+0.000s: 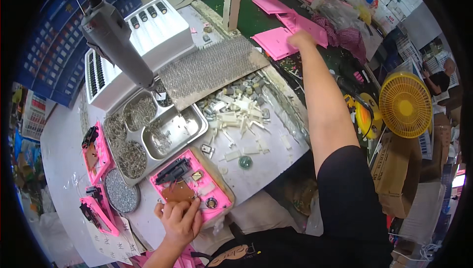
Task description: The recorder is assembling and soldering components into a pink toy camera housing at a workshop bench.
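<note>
In front of me a pink plastic casing (217,196) lies with its inside up, holding a black part (172,171), a brown board (178,192) and a round metal-rimmed part (211,203). My left hand (178,222) is at its near edge, fingers bent down over the brown board and wires, closed on the casing. My right arm stretches far to the right, over the green surface. There my right hand (301,39) is closed at the edge of a flat pink plastic panel (274,43); its fingertips are partly hidden. More pink panels (272,5) lie beside it.
An electric screwdriver (116,43) hangs over a steel tray (170,135) of screws. Behind stand a board of upright pins (212,68) and a white foam box (162,26). White plastic parts (241,115) lie mid-table. Left are other pink casings (98,152); right, a yellow fan (405,105).
</note>
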`<state>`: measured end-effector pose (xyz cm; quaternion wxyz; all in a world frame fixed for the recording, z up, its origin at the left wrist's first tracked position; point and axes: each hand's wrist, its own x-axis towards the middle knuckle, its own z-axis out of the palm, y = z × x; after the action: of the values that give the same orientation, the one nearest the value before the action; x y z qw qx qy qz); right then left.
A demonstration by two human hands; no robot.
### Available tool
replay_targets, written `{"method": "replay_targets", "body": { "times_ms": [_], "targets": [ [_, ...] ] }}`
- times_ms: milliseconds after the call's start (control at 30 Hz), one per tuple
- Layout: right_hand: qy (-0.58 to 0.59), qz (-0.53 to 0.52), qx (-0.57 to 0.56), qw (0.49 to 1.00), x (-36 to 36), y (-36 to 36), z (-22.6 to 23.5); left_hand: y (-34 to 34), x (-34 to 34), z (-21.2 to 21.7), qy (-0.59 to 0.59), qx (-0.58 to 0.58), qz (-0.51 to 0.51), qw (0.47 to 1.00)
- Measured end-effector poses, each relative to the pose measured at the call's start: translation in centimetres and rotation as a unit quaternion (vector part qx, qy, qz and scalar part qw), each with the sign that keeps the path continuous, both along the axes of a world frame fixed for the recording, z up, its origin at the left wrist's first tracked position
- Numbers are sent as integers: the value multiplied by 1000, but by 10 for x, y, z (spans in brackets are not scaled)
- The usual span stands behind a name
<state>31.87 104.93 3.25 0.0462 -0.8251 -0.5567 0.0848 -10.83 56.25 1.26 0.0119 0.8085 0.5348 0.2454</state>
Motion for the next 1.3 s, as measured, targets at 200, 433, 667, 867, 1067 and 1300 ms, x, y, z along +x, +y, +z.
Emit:
{"method": "replay_targets", "body": {
  "times_ms": [200, 433, 667, 867, 1067, 1300],
  "targets": [
    [-182, 104, 30, 977, 20, 26, -27, -15, -9, -8, 3, -13, 36, 999],
    [5, 120, 125, 985, 129, 93, 39, -4, -11, -14, -26, 5, 4, 1000],
    [524, 300, 173, 779, -33, -125, 68, -15, -37, 10, -174, 27, 49, 983],
    [215, 570, 223, 761, -231, -305, 65, 34, -52, 82, -707, -353, -83, 607],
    [614, 390, 80, 682, -263, -325, 52, 39, -59, 95, -710, -199, 44, 674],
    [631, 268, -35, 727, -214, -376, 23, 23, -27, 37, -536, -229, 122, 803]
  ]
}}
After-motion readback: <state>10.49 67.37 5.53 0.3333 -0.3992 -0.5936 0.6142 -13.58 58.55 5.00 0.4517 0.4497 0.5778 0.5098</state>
